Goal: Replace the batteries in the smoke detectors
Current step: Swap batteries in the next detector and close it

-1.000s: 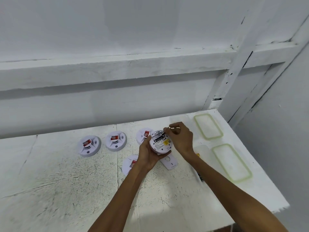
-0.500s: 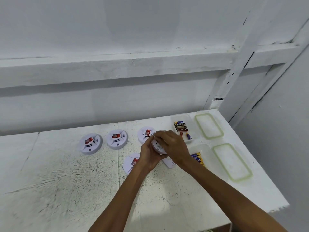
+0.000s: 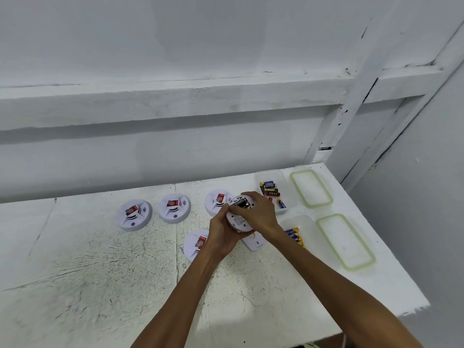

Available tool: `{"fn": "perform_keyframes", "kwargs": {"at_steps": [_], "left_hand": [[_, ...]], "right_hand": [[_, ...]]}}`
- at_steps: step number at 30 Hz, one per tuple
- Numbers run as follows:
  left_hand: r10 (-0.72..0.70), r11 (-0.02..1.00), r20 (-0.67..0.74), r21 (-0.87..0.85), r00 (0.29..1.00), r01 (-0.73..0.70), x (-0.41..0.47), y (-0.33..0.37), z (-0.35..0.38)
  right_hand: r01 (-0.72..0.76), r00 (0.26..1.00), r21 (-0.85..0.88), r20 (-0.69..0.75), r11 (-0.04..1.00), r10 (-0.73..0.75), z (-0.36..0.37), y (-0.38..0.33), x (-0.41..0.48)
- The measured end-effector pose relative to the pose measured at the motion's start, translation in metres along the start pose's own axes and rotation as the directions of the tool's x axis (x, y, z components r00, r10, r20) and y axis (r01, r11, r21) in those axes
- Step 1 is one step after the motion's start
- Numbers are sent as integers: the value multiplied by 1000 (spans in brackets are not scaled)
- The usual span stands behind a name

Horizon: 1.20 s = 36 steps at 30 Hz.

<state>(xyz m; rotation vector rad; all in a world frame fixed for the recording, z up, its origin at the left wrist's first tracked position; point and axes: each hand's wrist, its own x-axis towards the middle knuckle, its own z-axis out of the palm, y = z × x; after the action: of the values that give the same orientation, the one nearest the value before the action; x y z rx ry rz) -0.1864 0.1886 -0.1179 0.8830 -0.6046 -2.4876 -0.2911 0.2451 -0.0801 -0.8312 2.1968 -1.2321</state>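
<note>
White painted table (image 3: pixel 100 285) holds four waiting detectors (image 3: pixel 174 208) and open battery tubs (image 3: pixel 288 187) within reach. Left hand (image 3: pixel 222 237) grips the smoke detector (image 3: pixel 237 221) back-up just above the table, probably steadying it, while right hand (image 3: pixel 261 214) curls over its battery bay (image 3: pixel 242 204).

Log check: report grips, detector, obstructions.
Left grip holds detector from below. Right grip curls over its back. Loose cover on table beside, not blocking.

Whitewashed workroom: scuffed table (image 3: pixel 88 285), timber wall (image 3: pixel 175 96).
</note>
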Motion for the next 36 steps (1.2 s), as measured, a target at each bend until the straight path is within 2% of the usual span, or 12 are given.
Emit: {"fn": "perform_keyframes", "kwargs": {"at_steps": [6, 10, 13, 16, 19, 23, 26, 30, 33, 36], "left_hand": [[4, 1000, 23, -16, 1000, -4, -6, 0, 0], [-1, 1000, 20, -2, 1000, 1, -3, 2, -3], [18, 999, 4, 36, 1000, -18, -2, 5, -4], [88, 995, -39, 53, 995, -86, -1, 7, -5], [151, 986, -84, 80, 985, -144, 3, 11, -6], [242, 961, -112, 164, 964, -222, 6, 11, -9], [269, 946, -116, 218, 956, -240, 7, 12, -10], [218, 951, -104, 247, 970, -187, 9, 21, -14], [178, 948, -89, 282, 980, -147, 8, 30, -21], [198, 935, -97, 317, 975, -159, 3, 33, -20]], "right_hand": [[-106, 994, 230, 54, 967, 96, -4, 2, 4], [-129, 991, 302, 71, 945, 112, -3, 5, 7], [-99, 993, 285, 88, 953, 77, -4, 4, 7], [-194, 981, 321, 92, 927, 173, -6, 3, 5], [-196, 981, 241, 53, 951, 188, -7, 9, 6], [-254, 953, 277, 234, 927, 192, -8, 12, 2], [-238, 944, 339, 299, 910, 136, -9, 15, 0], [-305, 915, 401, 374, 864, 150, -11, 19, 1], [-313, 894, 394, 429, 864, 128, -19, 14, 0], [-313, 883, 352, 451, 882, 133, -23, 10, 2]]}}
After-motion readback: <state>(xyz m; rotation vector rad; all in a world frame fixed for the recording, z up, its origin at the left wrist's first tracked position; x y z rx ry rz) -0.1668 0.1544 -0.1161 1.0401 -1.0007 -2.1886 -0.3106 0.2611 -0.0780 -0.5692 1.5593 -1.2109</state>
